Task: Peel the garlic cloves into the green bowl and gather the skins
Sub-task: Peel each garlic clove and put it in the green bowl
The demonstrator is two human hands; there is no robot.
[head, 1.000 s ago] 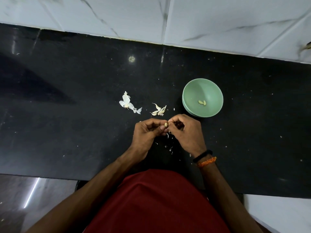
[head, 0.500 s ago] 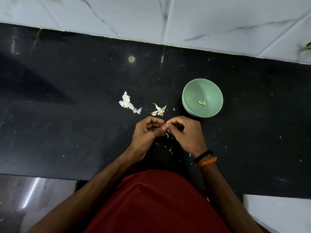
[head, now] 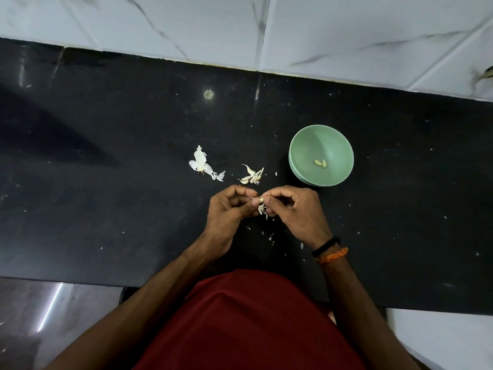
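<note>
A black stone counter [head: 106, 161] runs across the view, and its polished surface shows small white specks and a round reflection of a light [head: 208, 94]. Behind it stands a wall of white tiles [head: 346, 30] with grey marble veins and thin joints between the tiles. Below the front edge of the counter, at the lower left, a glossy grey floor [head: 40, 316] reflects a bright streak of light.

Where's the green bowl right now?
In the head view the green bowl sits on the black counter, just beyond the right hand, right of the unpeeled cloves.
</note>
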